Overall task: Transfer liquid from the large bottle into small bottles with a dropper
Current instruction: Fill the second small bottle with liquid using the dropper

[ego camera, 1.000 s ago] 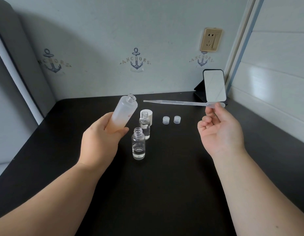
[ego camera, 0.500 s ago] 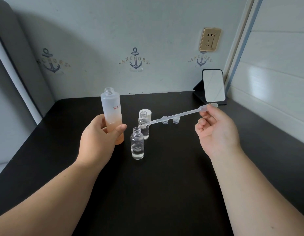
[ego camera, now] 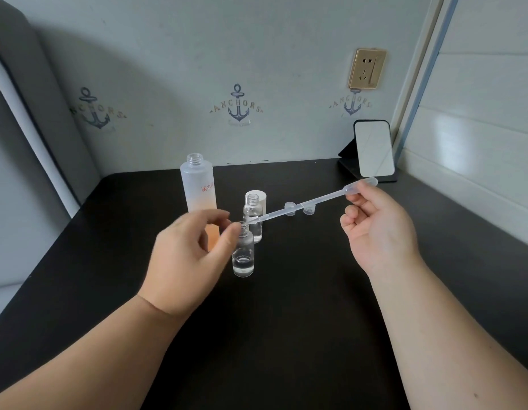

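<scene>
The frosted large bottle (ego camera: 199, 184), orange toward its base and uncapped, stands upright on the black table (ego camera: 286, 321). My left hand (ego camera: 185, 258) is in front of it, blurred, fingers apart, with the thumb tip beside the neck of the near small bottle (ego camera: 243, 255), which holds a little clear liquid. A second small bottle (ego camera: 253, 216) stands just behind. My right hand (ego camera: 378, 232) pinches the bulb end of the clear plastic dropper (ego camera: 310, 202); its tip slants down-left to just above the near small bottle's mouth.
A white cap (ego camera: 262, 194) stands behind the far small bottle. Two small clear caps (ego camera: 290, 208) (ego camera: 309, 209) lie further right, under the dropper. A small mirror on a black stand (ego camera: 373, 149) sits at the back right corner. Walls close in behind and to the right.
My left hand set the large bottle upright on the table, let go and moved right toward the near small bottle. The dropper tip swung down toward that bottle's mouth.
</scene>
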